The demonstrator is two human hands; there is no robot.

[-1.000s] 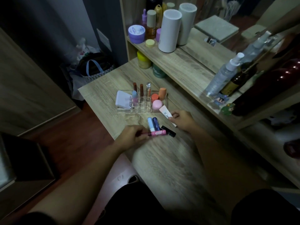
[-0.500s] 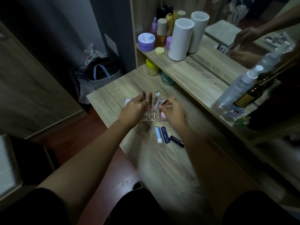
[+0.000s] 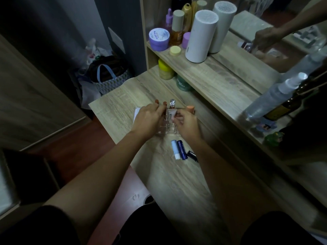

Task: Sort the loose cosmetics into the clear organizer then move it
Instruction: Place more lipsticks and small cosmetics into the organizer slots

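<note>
The clear organizer (image 3: pixel 166 130) stands on the wooden table, and both of my hands are over it. My left hand (image 3: pixel 148 119) has its fingers pinched at the upright slots, closed on a pink tube that they mostly hide. My right hand (image 3: pixel 185 124) holds a small white tube (image 3: pixel 172 114) upright above the slots. Two brown lipsticks (image 3: pixel 165 103), a clear-capped bottle (image 3: pixel 172 103), an orange sponge (image 3: pixel 190 108) and a white box (image 3: pixel 136 112) sit in the organizer. A light blue tube (image 3: pixel 175 149), a dark blue tube (image 3: pixel 182 149) and a black tube (image 3: pixel 192 155) lie loose in front of it.
A raised shelf runs behind and to the right, with a purple jar (image 3: pixel 158 39), a white cylinder (image 3: pixel 200 36) and a clear spray bottle (image 3: pixel 272 99). A yellow jar (image 3: pixel 165 69) and a green jar (image 3: pixel 182 84) stand under it. A bag (image 3: pixel 109 76) sits on the floor at the left.
My left hand lifted the pink tube and my right hand the white tube from the table, and both moved forward to the organizer. The three other tubes stayed put.
</note>
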